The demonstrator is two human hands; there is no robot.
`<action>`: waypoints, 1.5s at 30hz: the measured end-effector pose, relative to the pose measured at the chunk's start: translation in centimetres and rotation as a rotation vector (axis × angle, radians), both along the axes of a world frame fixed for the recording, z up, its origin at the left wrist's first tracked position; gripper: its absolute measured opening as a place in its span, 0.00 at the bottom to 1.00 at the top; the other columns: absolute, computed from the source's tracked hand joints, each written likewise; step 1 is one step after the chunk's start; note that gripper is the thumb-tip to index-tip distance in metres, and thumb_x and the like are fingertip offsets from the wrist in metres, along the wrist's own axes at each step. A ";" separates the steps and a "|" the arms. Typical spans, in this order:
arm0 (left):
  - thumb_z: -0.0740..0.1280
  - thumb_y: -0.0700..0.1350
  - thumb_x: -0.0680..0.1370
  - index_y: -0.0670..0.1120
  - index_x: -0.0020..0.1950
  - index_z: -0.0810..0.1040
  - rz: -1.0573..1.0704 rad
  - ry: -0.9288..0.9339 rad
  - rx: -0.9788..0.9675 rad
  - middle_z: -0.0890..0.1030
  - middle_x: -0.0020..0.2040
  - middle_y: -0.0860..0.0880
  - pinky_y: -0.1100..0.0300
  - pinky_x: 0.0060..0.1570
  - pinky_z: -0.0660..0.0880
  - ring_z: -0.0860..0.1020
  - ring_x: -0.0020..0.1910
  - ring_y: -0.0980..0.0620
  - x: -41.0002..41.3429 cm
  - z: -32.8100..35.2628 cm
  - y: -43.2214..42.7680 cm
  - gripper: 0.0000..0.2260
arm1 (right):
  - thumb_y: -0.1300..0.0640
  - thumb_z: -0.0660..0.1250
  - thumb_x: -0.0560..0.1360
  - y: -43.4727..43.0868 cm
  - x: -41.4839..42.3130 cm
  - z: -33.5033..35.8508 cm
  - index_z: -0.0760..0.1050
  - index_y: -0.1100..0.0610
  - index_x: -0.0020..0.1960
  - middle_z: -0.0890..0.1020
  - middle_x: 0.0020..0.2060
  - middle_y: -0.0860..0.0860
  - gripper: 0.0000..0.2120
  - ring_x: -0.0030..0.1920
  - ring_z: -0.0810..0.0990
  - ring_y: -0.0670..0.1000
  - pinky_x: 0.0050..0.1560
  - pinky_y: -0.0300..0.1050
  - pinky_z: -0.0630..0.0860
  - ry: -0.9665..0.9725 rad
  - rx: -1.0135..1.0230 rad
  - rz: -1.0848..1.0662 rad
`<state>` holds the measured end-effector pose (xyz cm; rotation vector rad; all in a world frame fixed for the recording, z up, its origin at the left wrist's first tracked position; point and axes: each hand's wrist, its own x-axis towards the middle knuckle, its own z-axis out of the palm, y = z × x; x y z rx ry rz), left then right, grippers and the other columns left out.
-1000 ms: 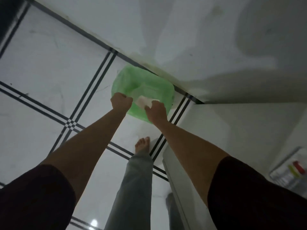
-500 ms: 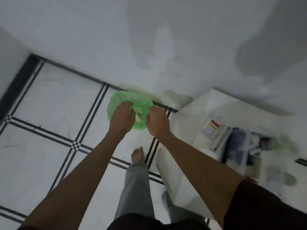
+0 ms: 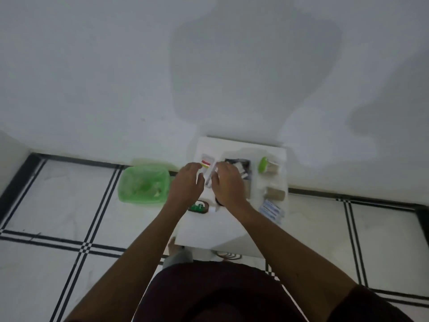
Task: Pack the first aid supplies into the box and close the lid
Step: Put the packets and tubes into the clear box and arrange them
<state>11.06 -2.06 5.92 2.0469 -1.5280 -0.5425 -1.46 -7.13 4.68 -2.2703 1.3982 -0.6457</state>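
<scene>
On the small white table (image 3: 204, 231) stands an open dark box (image 3: 242, 167) with several supplies inside. A clear packet with a red and green label (image 3: 206, 162) lies left of it. My left hand (image 3: 186, 185) hovers open over the table's left part. My right hand (image 3: 228, 185) hovers beside it, fingers spread over the box's left edge, with nothing visibly gripped. A pale strip (image 3: 210, 180) shows between the two hands. Around the box lie a green-capped container (image 3: 267, 167), a brown roll (image 3: 275, 194), a blue and white packet (image 3: 271, 210) and a green-labelled bottle (image 3: 198, 206).
A bin lined with a green bag (image 3: 144, 184) stands on the tiled floor left of the table, against the white wall (image 3: 116, 77). My foot (image 3: 173, 246) is at the table's near left corner.
Both hands left the green bin and swung right over the table. The white thing my right hand held is gone. My view turned from the floor to the table.
</scene>
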 end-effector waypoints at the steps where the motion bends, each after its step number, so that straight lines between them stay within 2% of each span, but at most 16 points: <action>1: 0.61 0.40 0.77 0.39 0.62 0.74 -0.033 -0.012 0.017 0.78 0.60 0.39 0.50 0.56 0.74 0.77 0.57 0.40 -1.2 0.0 0.1 0.14 | 0.59 0.59 0.76 0.1 -1.6 0.0 0.75 0.63 0.54 0.81 0.49 0.60 0.12 0.53 0.78 0.59 0.54 0.52 0.75 0.012 0.013 -0.023; 6: 0.61 0.42 0.78 0.41 0.65 0.73 -0.131 -0.045 0.100 0.77 0.64 0.42 0.49 0.57 0.74 0.76 0.61 0.42 -4.1 -0.5 0.1 0.16 | 0.58 0.60 0.78 0.6 -6.4 -0.8 0.74 0.59 0.56 0.80 0.51 0.56 0.09 0.53 0.77 0.54 0.52 0.46 0.75 0.052 0.101 -0.130; 12: 0.62 0.42 0.78 0.41 0.64 0.73 -0.193 -0.045 0.124 0.78 0.62 0.41 0.50 0.57 0.73 0.75 0.60 0.41 -3.8 -0.3 -1.5 0.16 | 0.58 0.59 0.78 -0.8 -6.7 -0.7 0.74 0.61 0.58 0.80 0.53 0.57 0.11 0.56 0.76 0.56 0.55 0.47 0.74 0.058 0.160 -0.165; 17: 0.62 0.42 0.77 0.43 0.65 0.73 -0.247 -0.047 0.137 0.77 0.63 0.42 0.48 0.58 0.74 0.74 0.62 0.42 -1.8 -1.1 -2.1 0.16 | 0.60 0.62 0.77 -2.4 -6.6 0.1 0.74 0.62 0.60 0.80 0.54 0.59 0.13 0.56 0.77 0.57 0.56 0.49 0.74 0.000 0.092 -0.162; 20: 0.63 0.43 0.76 0.43 0.65 0.73 -0.284 -0.037 0.123 0.77 0.63 0.43 0.47 0.59 0.74 0.74 0.63 0.43 -0.3 -2.1 -2.7 0.17 | 0.63 0.61 0.75 -3.9 -7.0 0.1 0.75 0.62 0.59 0.81 0.54 0.59 0.13 0.56 0.77 0.57 0.59 0.49 0.75 0.032 0.080 -0.218; 23: 0.65 0.42 0.76 0.43 0.64 0.74 -0.312 -0.032 0.151 0.78 0.63 0.43 0.48 0.60 0.73 0.74 0.64 0.43 0.9 -3.1 -2.8 0.17 | 0.66 0.60 0.75 -5.3 -8.4 0.0 0.73 0.64 0.61 0.78 0.58 0.60 0.15 0.61 0.74 0.59 0.62 0.52 0.71 0.137 0.160 -0.244; 26: 0.66 0.42 0.75 0.43 0.63 0.74 -0.311 -0.059 0.251 0.77 0.64 0.44 0.50 0.59 0.72 0.73 0.64 0.44 2.0 -4.6 -2.3 0.17 | 0.67 0.61 0.73 -7.1 -10.0 -1.3 0.71 0.63 0.63 0.77 0.60 0.61 0.18 0.63 0.72 0.61 0.60 0.54 0.72 0.184 0.221 -0.277; 32: 0.70 0.47 0.72 0.45 0.66 0.72 -0.416 -0.092 0.507 0.75 0.66 0.46 0.52 0.61 0.72 0.70 0.67 0.47 2.4 -8.3 -1.2 0.23 | 0.72 0.61 0.70 -10.7 -11.7 -5.4 0.69 0.64 0.65 0.76 0.61 0.61 0.24 0.64 0.71 0.60 0.64 0.50 0.69 0.252 0.267 -0.248; 37: 0.71 0.47 0.70 0.45 0.67 0.70 -0.488 -0.208 0.635 0.74 0.67 0.46 0.51 0.58 0.75 0.71 0.66 0.46 2.1 -11.0 -0.6 0.27 | 0.75 0.62 0.66 -13.1 -12.3 -8.2 0.67 0.66 0.67 0.73 0.63 0.64 0.29 0.66 0.69 0.62 0.66 0.52 0.68 0.330 0.223 -0.177; 40: 0.71 0.43 0.69 0.43 0.67 0.71 -0.500 -0.241 0.613 0.74 0.66 0.44 0.49 0.55 0.76 0.72 0.64 0.43 1.9 -12.5 -0.1 0.26 | 0.75 0.63 0.65 -14.0 -12.9 -9.9 0.65 0.67 0.68 0.72 0.64 0.65 0.31 0.68 0.67 0.64 0.69 0.56 0.67 0.410 0.208 -0.117; 43: 0.70 0.39 0.69 0.42 0.65 0.72 -0.466 -0.244 0.575 0.76 0.62 0.42 0.47 0.51 0.77 0.74 0.60 0.41 1.5 -13.6 0.3 0.24 | 0.76 0.64 0.63 -14.5 -13.2 -10.8 0.66 0.67 0.67 0.74 0.62 0.65 0.32 0.65 0.70 0.65 0.67 0.56 0.67 0.426 0.204 -0.114; 45: 0.70 0.38 0.69 0.42 0.64 0.73 -0.449 -0.259 0.565 0.77 0.61 0.42 0.46 0.48 0.78 0.75 0.58 0.40 1.1 -13.8 0.3 0.23 | 0.76 0.64 0.62 -14.8 -13.2 -10.9 0.67 0.67 0.64 0.76 0.57 0.65 0.31 0.59 0.74 0.65 0.62 0.55 0.71 0.437 0.168 -0.110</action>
